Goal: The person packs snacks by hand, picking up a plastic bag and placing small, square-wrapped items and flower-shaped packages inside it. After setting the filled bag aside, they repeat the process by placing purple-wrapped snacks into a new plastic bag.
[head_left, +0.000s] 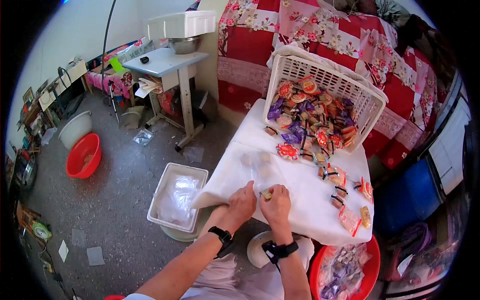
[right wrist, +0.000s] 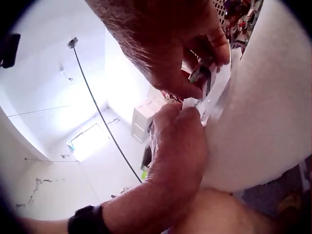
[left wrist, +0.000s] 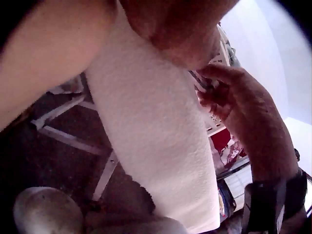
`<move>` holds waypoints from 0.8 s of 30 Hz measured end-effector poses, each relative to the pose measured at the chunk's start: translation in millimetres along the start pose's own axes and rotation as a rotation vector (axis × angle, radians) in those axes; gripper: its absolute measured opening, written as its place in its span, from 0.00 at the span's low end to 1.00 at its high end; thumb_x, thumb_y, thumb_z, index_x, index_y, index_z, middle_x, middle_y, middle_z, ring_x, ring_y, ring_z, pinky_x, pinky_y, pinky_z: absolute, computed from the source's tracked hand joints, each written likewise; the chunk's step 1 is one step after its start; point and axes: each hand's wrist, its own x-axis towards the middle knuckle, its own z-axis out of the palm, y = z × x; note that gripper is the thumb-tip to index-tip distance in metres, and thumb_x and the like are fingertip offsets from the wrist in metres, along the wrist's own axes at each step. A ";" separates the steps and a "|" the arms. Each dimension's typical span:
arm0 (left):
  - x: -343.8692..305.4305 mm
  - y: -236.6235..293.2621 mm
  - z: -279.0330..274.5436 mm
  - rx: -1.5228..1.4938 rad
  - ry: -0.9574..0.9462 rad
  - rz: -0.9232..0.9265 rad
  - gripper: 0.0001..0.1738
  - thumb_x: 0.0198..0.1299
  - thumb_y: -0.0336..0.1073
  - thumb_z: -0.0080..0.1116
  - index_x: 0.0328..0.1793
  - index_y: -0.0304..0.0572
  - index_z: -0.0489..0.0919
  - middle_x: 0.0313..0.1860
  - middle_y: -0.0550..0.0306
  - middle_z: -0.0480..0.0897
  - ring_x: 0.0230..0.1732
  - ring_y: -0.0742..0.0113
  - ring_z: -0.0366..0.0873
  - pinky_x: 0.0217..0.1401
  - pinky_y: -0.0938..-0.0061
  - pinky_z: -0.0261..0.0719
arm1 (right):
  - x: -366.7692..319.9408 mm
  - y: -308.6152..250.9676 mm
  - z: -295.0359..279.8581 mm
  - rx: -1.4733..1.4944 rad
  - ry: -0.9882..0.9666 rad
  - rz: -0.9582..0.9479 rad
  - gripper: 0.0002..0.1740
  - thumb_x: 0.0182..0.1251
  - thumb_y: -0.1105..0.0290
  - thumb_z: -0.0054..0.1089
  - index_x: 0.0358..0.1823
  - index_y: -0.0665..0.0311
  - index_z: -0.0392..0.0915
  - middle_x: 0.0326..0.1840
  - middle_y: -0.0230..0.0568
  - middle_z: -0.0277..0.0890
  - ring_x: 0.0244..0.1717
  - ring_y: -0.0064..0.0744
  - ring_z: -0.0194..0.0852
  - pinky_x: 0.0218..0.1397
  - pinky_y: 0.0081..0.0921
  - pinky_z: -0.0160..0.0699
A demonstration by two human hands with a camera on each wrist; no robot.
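Observation:
Both hands meet at the near edge of a table covered in white cloth (head_left: 295, 200). My left hand (head_left: 243, 202) pinches the edge of a clear plastic bag (right wrist: 209, 105), best seen in the right wrist view. Close beside it, my right hand (head_left: 276, 205) grips a small wrapped snack (head_left: 266, 195) at the bag's mouth. In the left wrist view the right hand (left wrist: 234, 97) shows with curled fingers, the snack mostly hidden. Farther back on the cloth stands a white plastic basket (head_left: 367, 100), tipped toward me, with a heap of wrapped snacks (head_left: 310, 115) spilling out.
Loose packets (head_left: 337, 175) lie along the table's right side. A white tray (head_left: 155, 200) holding clear bags stands at the left. Below the right edge is a red tub (head_left: 372, 260) of packets. A red basin (head_left: 85, 155) and a small desk (head_left: 167, 62) stand farther off.

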 end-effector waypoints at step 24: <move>-2.4 -6.6 -0.2 -0.053 0.007 0.100 0.22 0.54 0.29 0.52 0.56 0.29 0.69 0.34 0.44 0.80 0.35 0.48 0.79 0.36 0.58 0.77 | 17.4 15.9 52.1 -0.092 -0.016 -0.128 0.03 0.48 0.76 0.56 0.25 0.66 0.78 0.31 0.52 0.74 0.38 0.53 0.70 0.39 0.41 0.74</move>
